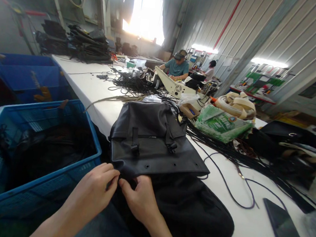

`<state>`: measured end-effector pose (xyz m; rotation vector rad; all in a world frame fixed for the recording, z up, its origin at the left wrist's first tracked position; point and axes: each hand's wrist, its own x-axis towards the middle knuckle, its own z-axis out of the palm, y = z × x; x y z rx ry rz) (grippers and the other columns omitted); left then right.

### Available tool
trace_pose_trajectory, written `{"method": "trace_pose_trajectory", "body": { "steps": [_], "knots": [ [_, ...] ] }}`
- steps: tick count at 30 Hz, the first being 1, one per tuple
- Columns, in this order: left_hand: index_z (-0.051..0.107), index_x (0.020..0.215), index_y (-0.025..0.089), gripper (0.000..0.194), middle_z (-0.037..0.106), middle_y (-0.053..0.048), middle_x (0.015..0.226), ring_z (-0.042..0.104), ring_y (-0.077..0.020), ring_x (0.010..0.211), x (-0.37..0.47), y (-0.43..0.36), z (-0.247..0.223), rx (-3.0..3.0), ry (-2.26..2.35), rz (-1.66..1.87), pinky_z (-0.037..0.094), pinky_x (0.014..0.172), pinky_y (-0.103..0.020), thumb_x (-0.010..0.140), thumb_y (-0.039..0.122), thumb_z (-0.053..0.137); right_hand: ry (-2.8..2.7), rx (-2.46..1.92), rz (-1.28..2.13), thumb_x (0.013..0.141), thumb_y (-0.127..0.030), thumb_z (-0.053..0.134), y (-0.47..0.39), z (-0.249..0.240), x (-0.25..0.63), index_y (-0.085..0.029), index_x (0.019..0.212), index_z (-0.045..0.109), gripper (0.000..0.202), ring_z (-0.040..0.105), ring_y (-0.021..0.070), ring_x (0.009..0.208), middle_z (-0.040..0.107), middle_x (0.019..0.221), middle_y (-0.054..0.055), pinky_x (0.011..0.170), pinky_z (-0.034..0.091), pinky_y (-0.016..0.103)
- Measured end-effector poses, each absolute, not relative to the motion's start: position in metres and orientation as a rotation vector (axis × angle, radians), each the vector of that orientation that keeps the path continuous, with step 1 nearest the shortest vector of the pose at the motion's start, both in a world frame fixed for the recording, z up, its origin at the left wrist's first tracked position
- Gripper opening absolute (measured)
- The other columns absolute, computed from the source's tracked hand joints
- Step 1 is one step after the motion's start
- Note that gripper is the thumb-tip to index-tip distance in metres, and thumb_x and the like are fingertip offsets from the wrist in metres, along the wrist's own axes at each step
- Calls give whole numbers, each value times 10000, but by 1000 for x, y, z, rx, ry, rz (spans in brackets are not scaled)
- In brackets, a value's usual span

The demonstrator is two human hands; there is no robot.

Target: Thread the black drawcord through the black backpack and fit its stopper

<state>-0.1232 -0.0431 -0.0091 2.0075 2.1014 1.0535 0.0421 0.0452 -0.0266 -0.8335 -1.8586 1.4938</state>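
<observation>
A black backpack (155,148) with two buckled straps and a row of eyelets lies on the white table in front of me. My left hand (98,181) pinches the near left corner of its flap edge, thumb against the fingers. Right beside it, my right hand (139,195) grips the same edge, its fingers tucked under the flap and partly hidden. Softer black fabric of the bag (194,207) spreads to the right, a short strap end hanging at its corner.
A blue crate (93,134) holding dark items stands at left. Black cords (224,184) run across the white table (217,169). Beyond are a green package (219,122), a cream machine (175,86) and stacked black pieces (89,45). Two people work at the back.
</observation>
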Motion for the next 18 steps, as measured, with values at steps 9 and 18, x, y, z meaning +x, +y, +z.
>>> {"method": "trace_pose_trajectory", "body": {
  "steps": [9, 18],
  "knots": [
    [728, 890, 240, 235, 693, -26, 843, 711, -207, 784, -125, -45, -9, 1976, 2165, 1025, 541, 741, -339, 1041, 180, 558, -1896, -872, 1440, 958, -303, 737, 46, -30, 42, -140, 848, 807, 209, 732, 240, 821, 793, 833, 41, 788, 565, 282],
    [726, 842, 253, 239, 684, -22, 782, 689, -209, 712, -124, -43, -11, 1955, 2230, 991, 502, 669, -334, 1007, 177, 569, -1862, -877, 1470, 927, -303, 758, 44, -24, 43, -146, 946, 848, 182, 764, 283, 888, 825, 900, 66, 818, 586, 311]
  ]
}}
